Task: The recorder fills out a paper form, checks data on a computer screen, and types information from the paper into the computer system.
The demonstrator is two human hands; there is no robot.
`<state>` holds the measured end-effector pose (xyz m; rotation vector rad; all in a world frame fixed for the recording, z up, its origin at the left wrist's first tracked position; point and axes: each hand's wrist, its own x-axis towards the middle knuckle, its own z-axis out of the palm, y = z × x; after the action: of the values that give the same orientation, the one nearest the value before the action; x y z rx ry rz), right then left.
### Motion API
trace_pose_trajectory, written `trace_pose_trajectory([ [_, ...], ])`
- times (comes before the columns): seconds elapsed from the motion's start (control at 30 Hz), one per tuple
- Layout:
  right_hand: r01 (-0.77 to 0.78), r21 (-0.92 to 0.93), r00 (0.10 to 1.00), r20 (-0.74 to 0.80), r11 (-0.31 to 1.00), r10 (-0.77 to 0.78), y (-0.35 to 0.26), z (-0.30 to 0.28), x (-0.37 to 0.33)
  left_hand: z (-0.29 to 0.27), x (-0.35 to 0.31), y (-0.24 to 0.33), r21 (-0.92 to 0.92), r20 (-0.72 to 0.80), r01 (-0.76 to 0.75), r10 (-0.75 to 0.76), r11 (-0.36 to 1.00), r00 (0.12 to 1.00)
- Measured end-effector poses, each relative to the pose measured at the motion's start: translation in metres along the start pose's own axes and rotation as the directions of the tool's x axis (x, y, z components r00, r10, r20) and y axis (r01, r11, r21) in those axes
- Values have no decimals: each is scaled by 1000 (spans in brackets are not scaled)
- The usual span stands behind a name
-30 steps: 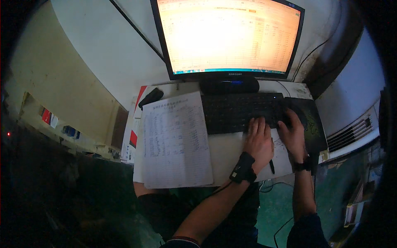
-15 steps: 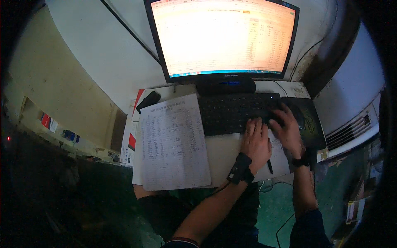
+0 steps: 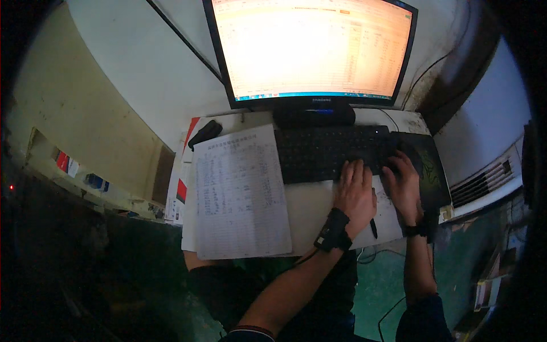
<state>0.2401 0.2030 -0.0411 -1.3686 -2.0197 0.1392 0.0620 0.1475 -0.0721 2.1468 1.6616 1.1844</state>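
A black keyboard (image 3: 327, 151) lies on the small desk below the monitor. My left hand (image 3: 354, 196) reaches across to the keyboard's front edge, fingers stretched forward over the keys and holding nothing. My right hand (image 3: 405, 188) is beside it at the keyboard's right end, its fingers apart and bent toward the keys. Both wrists wear black bands. Partly under my left hand lies a dark pen (image 3: 374, 229). Left of the keyboard rests a sheet of paper (image 3: 239, 194) with a table of handwritten rows. A lit monitor (image 3: 310, 51) shows a spreadsheet-like page, washed out by glare.
On the right, a dark mouse pad (image 3: 430, 171) with a greenish pattern borders the keyboard. A black object (image 3: 205, 134), kind unclear, sits behind the paper. Walls close in on both sides, with a vent grille (image 3: 484, 182) at right. Cables hang near the green floor (image 3: 376, 290).
My right hand has drawn back slightly toward me and right, from over the keys to the keyboard's right end. The left hand stays almost in place. The view has shifted slightly.
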Motion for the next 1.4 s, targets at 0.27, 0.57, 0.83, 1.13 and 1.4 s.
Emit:
trace_pose_trajectory([
  [0.27, 51, -7, 996, 69, 999, -51, -12, -3, -7, -1, -2, -1, 14, 4, -5, 5, 1000, 1000],
  [0.57, 76, -62, 996, 41, 995, -73, -11, -3, -7, 0, -1, -3, 16, -1, 3, -3, 1000, 1000],
  [0.83, -11, 33, 1000, 5, 999, 11, -2, 4, 3, -2, 0, -2, 40, 31, 6, -7, 999, 1000],
  [1.13, -70, 30, 997, 15, 997, 70, -4, 18, 32, -3, -1, -1, 13, 29, 17, -17, 1000, 999],
  [1.4, -12, 36, 1000, -9, 999, 13, 0, 7, 0, -1, -1, -4, 24, -11, -5, 6, 1000, 1000],
])
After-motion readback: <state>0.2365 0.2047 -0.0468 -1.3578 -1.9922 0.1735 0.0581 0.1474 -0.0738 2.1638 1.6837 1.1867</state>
